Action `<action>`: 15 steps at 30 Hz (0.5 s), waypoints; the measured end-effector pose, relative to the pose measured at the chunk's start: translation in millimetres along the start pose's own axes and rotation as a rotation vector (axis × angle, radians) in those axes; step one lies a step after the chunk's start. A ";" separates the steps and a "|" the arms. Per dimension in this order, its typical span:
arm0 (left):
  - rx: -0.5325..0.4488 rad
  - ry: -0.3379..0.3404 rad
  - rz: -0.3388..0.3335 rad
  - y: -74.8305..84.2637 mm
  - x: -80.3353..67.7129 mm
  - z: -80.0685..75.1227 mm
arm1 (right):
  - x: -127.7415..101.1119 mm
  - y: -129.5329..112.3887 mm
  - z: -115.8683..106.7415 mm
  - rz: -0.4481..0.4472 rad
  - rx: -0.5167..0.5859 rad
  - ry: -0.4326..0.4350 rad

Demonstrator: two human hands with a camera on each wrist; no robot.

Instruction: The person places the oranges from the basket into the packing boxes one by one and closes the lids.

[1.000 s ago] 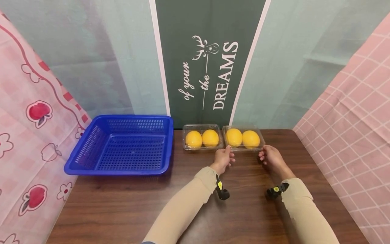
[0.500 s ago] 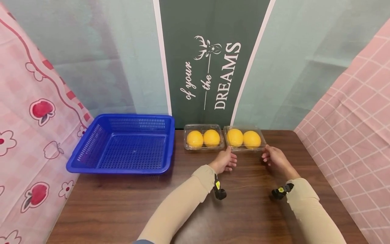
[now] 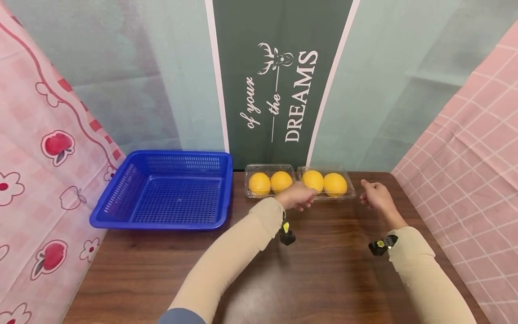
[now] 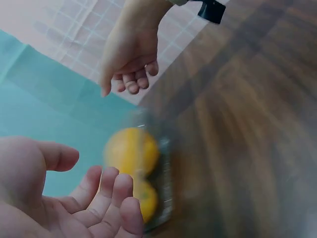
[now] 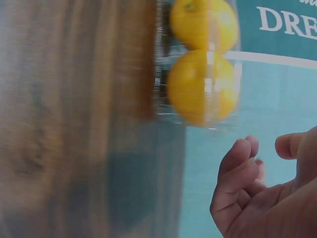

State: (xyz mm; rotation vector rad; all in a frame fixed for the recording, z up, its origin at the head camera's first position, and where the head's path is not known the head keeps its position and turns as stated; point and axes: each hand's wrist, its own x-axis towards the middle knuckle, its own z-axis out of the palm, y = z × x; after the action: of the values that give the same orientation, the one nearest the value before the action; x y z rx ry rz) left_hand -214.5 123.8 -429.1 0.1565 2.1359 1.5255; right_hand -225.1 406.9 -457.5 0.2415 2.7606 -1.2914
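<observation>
Two clear plastic clamshell boxes stand side by side at the back of the table. The right box (image 3: 349,193) holds two yellow-orange oranges (image 3: 335,185), and the left box (image 3: 252,168) holds two more (image 3: 259,183). My left hand (image 3: 297,196) is in front of the gap between the boxes and overlaps both in the head view; its fingers are loosely bent with nothing in them in the left wrist view. Just past the right box's right end is my right hand (image 3: 378,198), apart from it, with thumb and fingers spread around nothing in the right wrist view.
A blue perforated plastic basket (image 3: 178,226) stands left of the boxes with nothing in it. Behind the table hangs a green curtain (image 3: 182,90) with lettering. Pink cloths (image 3: 469,148) close off both sides of the brown wooden table (image 3: 315,270).
Both hands have come off the right box's front edge. The left hand has risen and moved forward toward the boxes; the right hand has drawn away to the right. The boxes have stayed put.
</observation>
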 end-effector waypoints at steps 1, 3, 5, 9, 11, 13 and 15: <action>0.019 0.008 0.014 5.2 -0.3 -5.5 | 0.5 -4.0 -2.4 -0.009 -0.010 0.005; 0.038 0.007 0.043 15.4 -1.3 -18.8 | 1.9 -12.9 -7.4 -0.031 -0.032 0.018; 0.060 0.016 0.075 25.3 -2.8 -34.3 | 3.5 -23.0 -12.5 -0.056 -0.055 0.031; 0.161 0.047 0.147 40.3 -6.0 -69.9 | 7.9 -43.2 -24.1 -0.116 -0.101 0.048; 0.249 0.097 0.185 44.8 -7.3 -89.0 | 10.2 -53.0 -29.5 -0.136 -0.105 0.054; 0.346 0.176 0.230 48.2 -9.3 -108.4 | 12.7 -61.9 -34.5 -0.153 -0.124 0.063; 0.459 0.273 0.256 50.0 -11.4 -127.6 | 14.0 -70.3 -38.7 -0.167 -0.146 0.066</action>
State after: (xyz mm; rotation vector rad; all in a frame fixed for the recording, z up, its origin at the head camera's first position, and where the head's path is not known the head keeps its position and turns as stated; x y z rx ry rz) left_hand -273.4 28.9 -348.8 0.4133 2.7521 1.2122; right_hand -251.8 393.7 -381.6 0.0450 2.9692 -1.1262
